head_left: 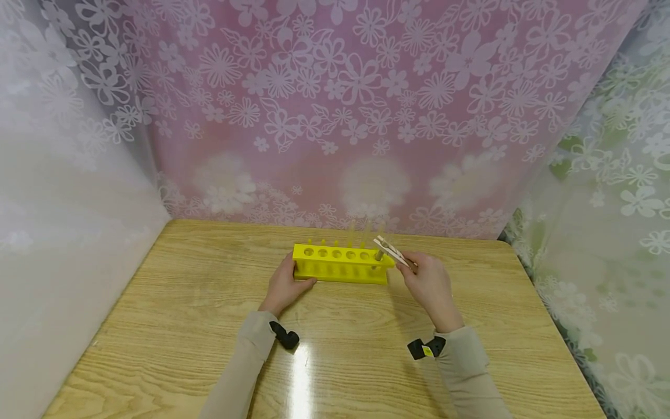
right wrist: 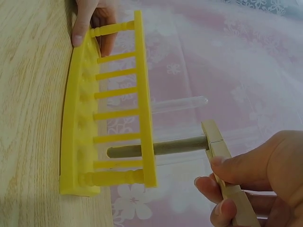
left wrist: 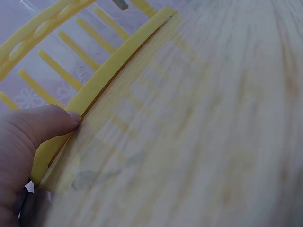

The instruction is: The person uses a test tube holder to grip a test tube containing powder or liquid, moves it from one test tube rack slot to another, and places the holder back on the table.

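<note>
A yellow test tube rack [head_left: 340, 277] stands upright on the table. My left hand [head_left: 282, 286] grips its left end; in the left wrist view the thumb [left wrist: 52, 120] lies along the base edge. My right hand [head_left: 431, 286] holds a wooden test tube holder [right wrist: 219, 151], pinched between thumb and fingers. The holder's jaws are around the top of a test tube [right wrist: 177, 145] with greyish-brown contents. That tube passes through the rightmost hole of the rack's top plate, its rounded bottom hanging above the base.
Several clear test tubes [right wrist: 182, 104] stand along the rack's back at its right half. Bare yellow pegs [head_left: 323, 242] rise at the left half. The wooden table [head_left: 209, 326] ends at a pink flowered curtain [head_left: 335, 116] behind, with pale curtains on both sides.
</note>
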`<state>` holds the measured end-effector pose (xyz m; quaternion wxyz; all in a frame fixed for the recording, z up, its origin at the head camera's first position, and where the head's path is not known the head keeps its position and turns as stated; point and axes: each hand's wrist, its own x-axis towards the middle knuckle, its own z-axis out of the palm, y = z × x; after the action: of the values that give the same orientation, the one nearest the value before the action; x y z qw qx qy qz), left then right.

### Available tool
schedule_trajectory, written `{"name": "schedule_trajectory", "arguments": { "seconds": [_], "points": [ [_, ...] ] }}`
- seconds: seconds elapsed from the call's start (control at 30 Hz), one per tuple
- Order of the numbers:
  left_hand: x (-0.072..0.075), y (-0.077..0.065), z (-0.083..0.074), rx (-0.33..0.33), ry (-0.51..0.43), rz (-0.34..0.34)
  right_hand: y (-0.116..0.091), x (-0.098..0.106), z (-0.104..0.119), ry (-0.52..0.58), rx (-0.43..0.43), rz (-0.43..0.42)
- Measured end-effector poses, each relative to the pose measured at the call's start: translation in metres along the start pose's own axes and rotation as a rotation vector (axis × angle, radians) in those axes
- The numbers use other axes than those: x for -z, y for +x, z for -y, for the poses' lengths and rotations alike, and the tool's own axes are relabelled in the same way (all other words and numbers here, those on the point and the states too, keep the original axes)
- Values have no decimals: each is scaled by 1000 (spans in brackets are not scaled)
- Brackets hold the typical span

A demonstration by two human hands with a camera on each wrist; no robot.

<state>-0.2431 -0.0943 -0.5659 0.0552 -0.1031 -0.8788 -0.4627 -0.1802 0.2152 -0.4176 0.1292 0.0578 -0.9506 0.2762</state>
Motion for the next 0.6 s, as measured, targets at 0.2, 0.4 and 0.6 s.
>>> {"name": "schedule_trajectory", "arguments": {
  "seconds": [0.2, 0.4, 0.6],
  "points": [
    [1, 0, -1, 7, 0, 4, -1, 3, 3, 0, 27, -30],
    [0, 0, 0, 8, 8, 10, -2, 8, 6, -13, 30, -49],
    [0, 0, 0, 14, 7, 13, -4, 12, 10, -11, 36, -66]
  ]
}}
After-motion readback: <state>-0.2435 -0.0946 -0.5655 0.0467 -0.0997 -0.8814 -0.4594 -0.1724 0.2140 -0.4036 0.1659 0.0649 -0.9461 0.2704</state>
